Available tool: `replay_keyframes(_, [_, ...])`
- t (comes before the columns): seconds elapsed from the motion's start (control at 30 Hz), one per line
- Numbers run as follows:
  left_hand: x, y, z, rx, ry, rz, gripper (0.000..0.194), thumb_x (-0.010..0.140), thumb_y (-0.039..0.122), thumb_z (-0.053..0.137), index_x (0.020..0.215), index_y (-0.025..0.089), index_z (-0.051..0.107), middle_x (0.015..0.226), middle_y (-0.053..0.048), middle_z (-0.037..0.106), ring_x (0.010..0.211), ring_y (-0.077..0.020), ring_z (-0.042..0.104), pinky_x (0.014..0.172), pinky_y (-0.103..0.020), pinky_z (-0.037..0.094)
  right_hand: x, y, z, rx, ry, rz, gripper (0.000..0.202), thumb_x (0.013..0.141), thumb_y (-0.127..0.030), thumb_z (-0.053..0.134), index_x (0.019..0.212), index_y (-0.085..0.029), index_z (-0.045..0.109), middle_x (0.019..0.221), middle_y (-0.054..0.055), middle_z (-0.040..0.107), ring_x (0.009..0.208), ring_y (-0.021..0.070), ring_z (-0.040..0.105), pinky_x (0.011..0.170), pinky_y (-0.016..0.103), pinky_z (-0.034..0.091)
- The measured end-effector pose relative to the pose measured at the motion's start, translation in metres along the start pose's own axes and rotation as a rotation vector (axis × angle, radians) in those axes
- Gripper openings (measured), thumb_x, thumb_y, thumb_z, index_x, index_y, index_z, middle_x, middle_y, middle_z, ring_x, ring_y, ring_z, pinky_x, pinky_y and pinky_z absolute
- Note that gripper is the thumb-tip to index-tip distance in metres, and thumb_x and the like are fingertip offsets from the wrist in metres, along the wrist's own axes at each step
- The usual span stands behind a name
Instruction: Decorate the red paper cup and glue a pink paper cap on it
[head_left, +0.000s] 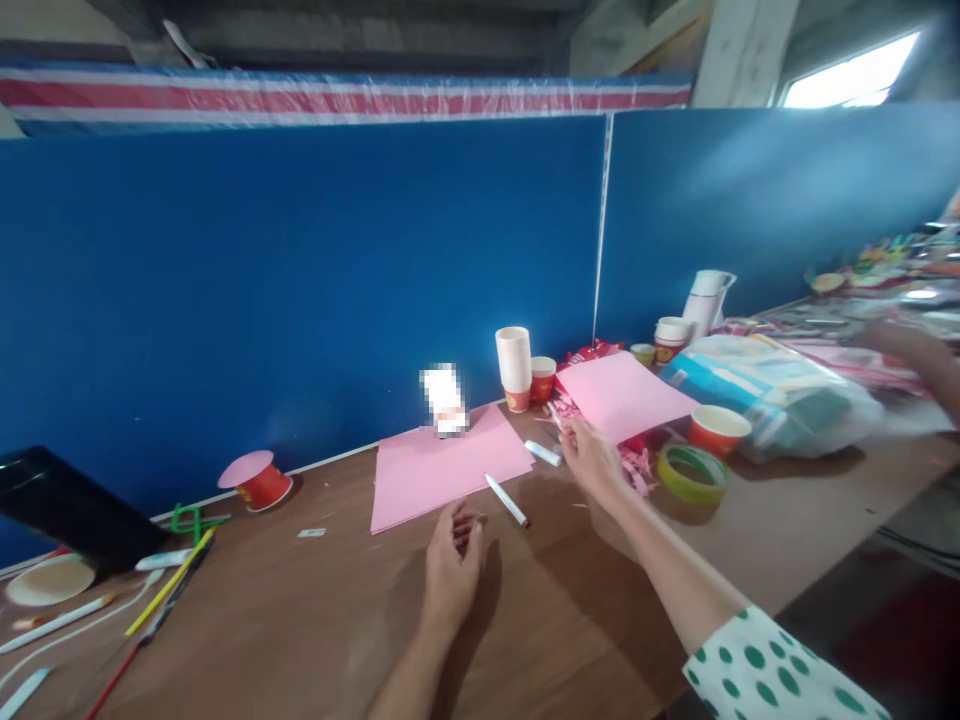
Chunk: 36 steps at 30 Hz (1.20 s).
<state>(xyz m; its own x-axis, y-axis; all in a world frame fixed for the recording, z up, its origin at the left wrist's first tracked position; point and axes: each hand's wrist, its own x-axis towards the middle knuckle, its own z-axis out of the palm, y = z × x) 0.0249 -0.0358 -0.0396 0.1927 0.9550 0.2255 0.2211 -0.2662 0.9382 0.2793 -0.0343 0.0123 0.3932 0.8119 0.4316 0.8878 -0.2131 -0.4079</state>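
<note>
My left hand (455,560) hovers over the brown table, its fingers loosely curled and a gap between thumb and fingers, with nothing visible in it. Just beyond it are pink paper sheets (420,480) and a white marker (508,500) whose end touches the sheets' edge. To the right, my right hand (592,460) pinches what looks like a slim white stick (554,414); its exact kind is unclear. A second, shorter white marker (542,453) lies beside this hand. Pink paper scraps (639,470) and another pink sheet (626,393) are around its fingers.
Stacked paper cups (514,365) stand by the blue partition (300,280). On the right are green tape (691,474), a red cup (720,430), a plastic-wrapped pack (780,400) and another person's arm (919,360). Leftward are a pink-topped cup (262,485) and a black cylinder (75,510).
</note>
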Motion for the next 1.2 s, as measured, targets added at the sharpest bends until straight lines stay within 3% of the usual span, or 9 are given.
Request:
replay_keyframes(0.13, [0.002,0.0,-0.001,-0.008,0.002,0.01,0.044,0.079,0.038,0.057,0.115,0.014,0.051,0.1,-0.013,0.066,0.094,-0.0217,0.065,0.083,-0.037,0.053,0.006,0.002,0.0,-0.083,-0.077,-0.005,0.022,0.089,-0.018,0.045,0.106,-0.016,0.059,0.102,0.01,0.065,0.09,0.0207,0.06,0.076,0.029,0.041])
replay_keyframes(0.33, [0.003,-0.001,-0.001,0.008,0.022,0.033,0.04,0.078,0.035,0.057,0.111,0.014,0.054,0.097,-0.012,0.067,0.09,-0.0216,0.066,0.082,-0.038,0.053,-0.002,-0.012,0.021,-0.128,-0.191,-0.077,0.012,0.083,-0.022,0.058,0.092,-0.016,0.063,0.107,0.013,0.059,0.101,0.0259,0.055,0.078,0.032,0.042])
replay_keyframes(0.47, [0.003,0.003,-0.001,0.042,0.023,0.054,0.033,0.078,0.034,0.056,0.105,0.014,0.058,0.096,-0.012,0.068,0.089,-0.0216,0.066,0.081,-0.037,0.054,-0.005,-0.018,0.024,-0.085,-0.193,-0.072,0.01,0.084,-0.014,0.054,0.089,-0.012,0.063,0.103,0.017,0.057,0.099,0.0276,0.056,0.075,0.033,0.044])
replay_keyframes(0.57, [0.001,0.008,-0.002,0.077,0.007,0.083,0.026,0.081,0.035,0.054,0.096,0.016,0.062,0.096,-0.011,0.068,0.087,-0.0217,0.066,0.079,-0.037,0.054,-0.013,-0.03,0.021,0.01,-0.159,-0.093,0.016,0.089,-0.015,0.047,0.098,-0.01,0.059,0.104,0.017,0.056,0.093,0.025,0.058,0.076,0.034,0.045])
replay_keyframes(0.63, [-0.001,0.009,-0.004,0.061,-0.002,0.104,0.026,0.083,0.036,0.053,0.098,0.017,0.063,0.098,-0.01,0.068,0.089,-0.0217,0.066,0.08,-0.036,0.053,-0.025,-0.044,0.02,0.108,-0.156,-0.155,0.02,0.091,-0.019,0.046,0.107,-0.012,0.055,0.105,0.014,0.057,0.089,0.0205,0.059,0.077,0.031,0.046])
replay_keyframes(0.73, [-0.004,0.01,-0.006,-0.005,0.035,0.112,0.036,0.084,0.038,0.052,0.114,0.018,0.057,0.111,-0.011,0.065,0.098,-0.022,0.064,0.085,-0.035,0.052,-0.051,-0.069,0.022,0.276,-0.237,-0.325,0.015,0.092,-0.027,0.05,0.1,-0.017,0.057,0.091,0.004,0.062,0.078,0.013,0.06,0.07,0.021,0.047])
replay_keyframes(0.9, [-0.003,0.009,-0.009,0.009,0.07,0.135,0.037,0.086,0.042,0.049,0.111,0.017,0.059,0.11,-0.011,0.066,0.104,-0.0234,0.062,0.091,-0.035,0.048,-0.077,-0.09,0.03,0.59,-0.304,-0.565,0.02,0.089,-0.021,0.052,0.108,-0.018,0.056,0.099,0.006,0.062,0.082,0.0146,0.06,0.071,0.024,0.048])
replay_keyframes(1.03, [-0.003,0.008,-0.009,0.054,0.103,0.123,0.036,0.086,0.046,0.047,0.104,0.018,0.06,0.103,-0.011,0.068,0.097,-0.0242,0.064,0.086,-0.035,0.049,-0.055,-0.074,0.027,0.345,-0.288,-0.594,0.019,0.087,-0.024,0.056,0.105,-0.022,0.059,0.096,0.001,0.066,0.083,0.0138,0.06,0.078,0.022,0.047])
replay_keyframes(1.2, [-0.004,0.008,-0.008,0.092,0.108,0.077,0.032,0.087,0.049,0.042,0.085,0.02,0.056,0.075,-0.005,0.064,0.068,-0.0189,0.063,0.066,-0.03,0.05,-0.01,-0.022,0.019,0.138,-0.119,-0.252,0.028,0.091,-0.016,0.041,0.114,-0.011,0.056,0.11,0.015,0.061,0.105,0.0257,0.051,0.093,0.039,0.039])
